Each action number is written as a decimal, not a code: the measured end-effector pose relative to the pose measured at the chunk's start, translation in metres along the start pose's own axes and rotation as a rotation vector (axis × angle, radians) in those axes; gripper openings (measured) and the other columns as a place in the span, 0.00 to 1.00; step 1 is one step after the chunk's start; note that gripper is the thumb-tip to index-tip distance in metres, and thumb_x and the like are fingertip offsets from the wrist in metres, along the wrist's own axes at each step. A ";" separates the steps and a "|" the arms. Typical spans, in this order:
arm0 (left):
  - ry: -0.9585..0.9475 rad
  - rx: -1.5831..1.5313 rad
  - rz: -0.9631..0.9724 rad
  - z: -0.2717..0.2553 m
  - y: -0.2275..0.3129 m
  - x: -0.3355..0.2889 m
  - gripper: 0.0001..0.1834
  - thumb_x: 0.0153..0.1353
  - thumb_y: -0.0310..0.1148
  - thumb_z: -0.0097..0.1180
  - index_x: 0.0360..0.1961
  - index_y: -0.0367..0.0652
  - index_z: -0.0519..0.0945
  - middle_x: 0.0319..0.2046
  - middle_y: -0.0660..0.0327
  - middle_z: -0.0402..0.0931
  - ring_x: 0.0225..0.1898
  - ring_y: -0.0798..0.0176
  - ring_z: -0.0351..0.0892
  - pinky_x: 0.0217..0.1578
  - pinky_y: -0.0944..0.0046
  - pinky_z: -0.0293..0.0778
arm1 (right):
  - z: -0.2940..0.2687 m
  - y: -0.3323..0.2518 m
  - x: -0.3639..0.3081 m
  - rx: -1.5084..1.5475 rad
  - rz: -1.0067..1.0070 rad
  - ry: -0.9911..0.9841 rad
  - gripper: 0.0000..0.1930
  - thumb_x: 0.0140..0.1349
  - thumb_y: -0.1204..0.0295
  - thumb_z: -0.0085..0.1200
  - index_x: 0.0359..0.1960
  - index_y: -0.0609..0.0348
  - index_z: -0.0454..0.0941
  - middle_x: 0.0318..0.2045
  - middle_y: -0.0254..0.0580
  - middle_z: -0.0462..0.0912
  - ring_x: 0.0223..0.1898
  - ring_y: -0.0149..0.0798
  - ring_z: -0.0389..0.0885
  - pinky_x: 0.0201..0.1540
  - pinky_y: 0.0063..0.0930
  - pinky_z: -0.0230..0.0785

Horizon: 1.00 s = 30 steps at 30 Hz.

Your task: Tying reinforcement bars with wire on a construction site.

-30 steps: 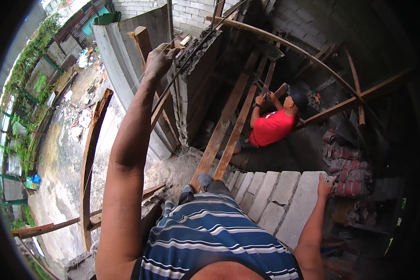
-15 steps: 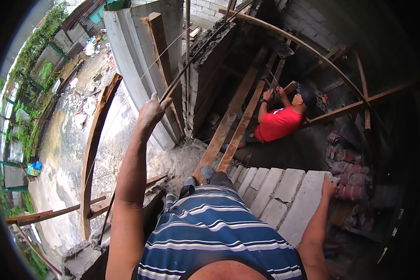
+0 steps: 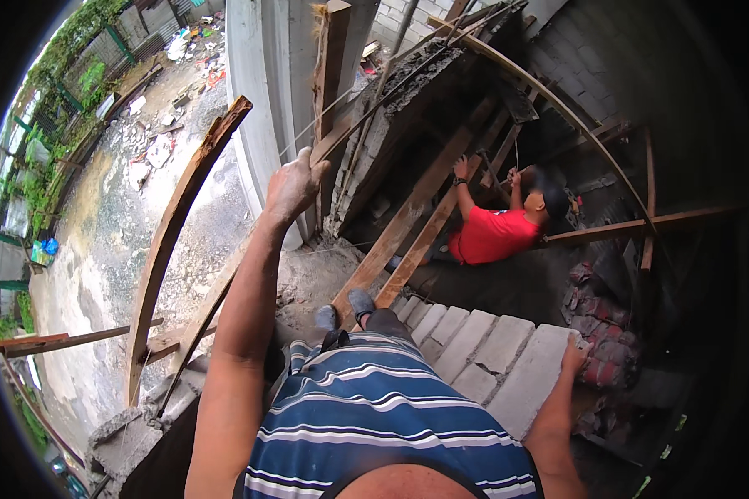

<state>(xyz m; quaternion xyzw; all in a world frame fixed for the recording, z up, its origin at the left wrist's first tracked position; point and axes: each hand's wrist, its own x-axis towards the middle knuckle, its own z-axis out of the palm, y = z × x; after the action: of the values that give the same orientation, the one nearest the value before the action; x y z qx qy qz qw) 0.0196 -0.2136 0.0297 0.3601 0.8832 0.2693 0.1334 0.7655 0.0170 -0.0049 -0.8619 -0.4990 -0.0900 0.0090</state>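
My left hand [image 3: 295, 187] is closed round a long wooden strip [image 3: 331, 143]. The strip rises from it toward the far right, looking thin and dark there, and slants down behind my forearm to the lower left. My right hand [image 3: 574, 356] curls over the outer end of a grey concrete block [image 3: 537, 374] on top of a block wall. My feet [image 3: 359, 303] stand at the near ends of two wooden planks [image 3: 408, 220].
A person in a red shirt [image 3: 498, 237] works low beside the planks with a tool, hard to make out. A rough-ended timber [image 3: 179, 224] stands at left, near a corrugated metal sheet [image 3: 262, 75]. A curved wooden piece [image 3: 549, 83] arches across the upper right.
The wooden strip has turned, showing its broader face beside my left hand. My view has shifted, and my right hand stays on the block. The other person's nearer hand has moved up toward the plank.
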 end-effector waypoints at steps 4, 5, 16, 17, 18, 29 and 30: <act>-0.108 0.000 -0.110 -0.017 -0.023 -0.045 0.24 0.70 0.50 0.47 0.51 0.38 0.75 0.39 0.35 0.81 0.47 0.35 0.81 0.47 0.42 0.74 | 0.007 0.016 0.010 -0.015 -0.007 0.042 0.51 0.55 0.33 0.54 0.76 0.44 0.54 0.66 0.67 0.66 0.68 0.65 0.62 0.69 0.60 0.50; -0.078 -0.034 -0.129 -0.025 -0.028 -0.061 0.24 0.70 0.51 0.47 0.49 0.38 0.75 0.39 0.36 0.82 0.45 0.36 0.82 0.46 0.42 0.75 | 0.015 0.026 0.016 0.014 -0.035 0.037 0.52 0.55 0.33 0.55 0.76 0.45 0.53 0.67 0.66 0.64 0.68 0.65 0.62 0.69 0.60 0.50; 0.094 0.027 -0.053 -0.024 -0.047 -0.091 0.17 0.68 0.43 0.54 0.27 0.41 0.77 0.26 0.50 0.82 0.28 0.46 0.83 0.28 0.50 0.78 | 0.009 -0.001 0.009 -0.052 0.096 -0.129 0.56 0.53 0.33 0.57 0.77 0.49 0.48 0.69 0.67 0.60 0.70 0.67 0.59 0.69 0.66 0.49; 0.095 0.025 -0.066 -0.023 -0.047 -0.090 0.17 0.68 0.43 0.54 0.27 0.41 0.77 0.26 0.50 0.82 0.28 0.46 0.83 0.28 0.50 0.78 | 0.009 -0.003 0.011 -0.064 0.104 -0.132 0.56 0.53 0.33 0.57 0.77 0.49 0.48 0.69 0.67 0.60 0.70 0.67 0.59 0.69 0.66 0.49; 0.086 0.020 -0.077 -0.024 -0.047 -0.089 0.17 0.68 0.42 0.55 0.27 0.41 0.77 0.26 0.50 0.82 0.28 0.46 0.83 0.27 0.50 0.77 | 0.010 -0.009 0.014 -0.073 0.109 -0.128 0.56 0.53 0.33 0.57 0.77 0.49 0.48 0.69 0.67 0.60 0.70 0.67 0.59 0.69 0.66 0.49; 0.075 0.048 -0.108 -0.029 -0.035 -0.082 0.15 0.65 0.40 0.58 0.25 0.41 0.75 0.24 0.51 0.80 0.27 0.47 0.83 0.26 0.51 0.76 | 0.023 -0.023 0.036 -0.073 0.135 -0.134 0.57 0.53 0.32 0.57 0.77 0.49 0.47 0.69 0.68 0.60 0.70 0.68 0.59 0.68 0.68 0.48; 0.080 0.052 -0.111 -0.029 -0.035 -0.083 0.15 0.65 0.40 0.58 0.25 0.41 0.75 0.24 0.51 0.80 0.27 0.46 0.82 0.25 0.51 0.75 | 0.024 -0.018 0.035 -0.067 0.147 -0.135 0.57 0.52 0.32 0.58 0.77 0.49 0.47 0.69 0.68 0.60 0.70 0.68 0.59 0.68 0.68 0.48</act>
<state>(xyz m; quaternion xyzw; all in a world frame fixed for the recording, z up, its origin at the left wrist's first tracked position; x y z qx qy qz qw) 0.0459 -0.3040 0.0367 0.3027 0.9132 0.2525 0.1033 0.7711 0.0588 -0.0244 -0.9000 -0.4308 -0.0475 -0.0469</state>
